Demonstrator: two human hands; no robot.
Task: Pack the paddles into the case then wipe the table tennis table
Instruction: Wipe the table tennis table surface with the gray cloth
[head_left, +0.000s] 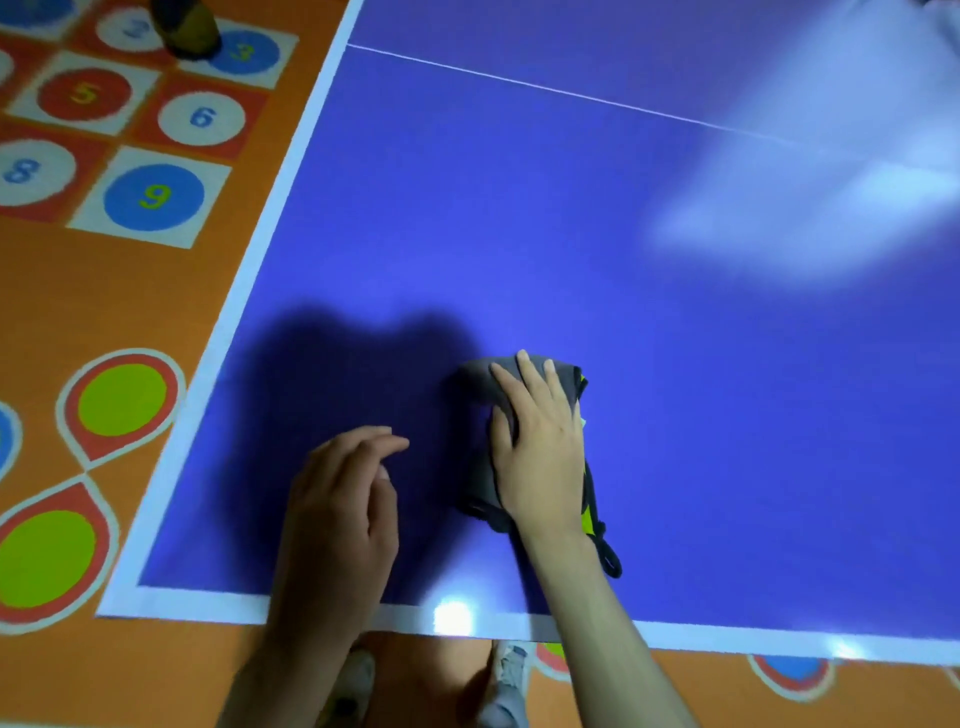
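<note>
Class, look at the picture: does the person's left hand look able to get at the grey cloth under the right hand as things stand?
Probably yes. The left hand hovers open just left of the grey cloth, with only bare blue table tennis table between them. The right hand covers much of the cloth, but its left edge shows.

Right grip (537, 441) flat, fingers spread, pressing down (palm-first); left grip (340, 499) hovering, fingers loosely curled.
</note>
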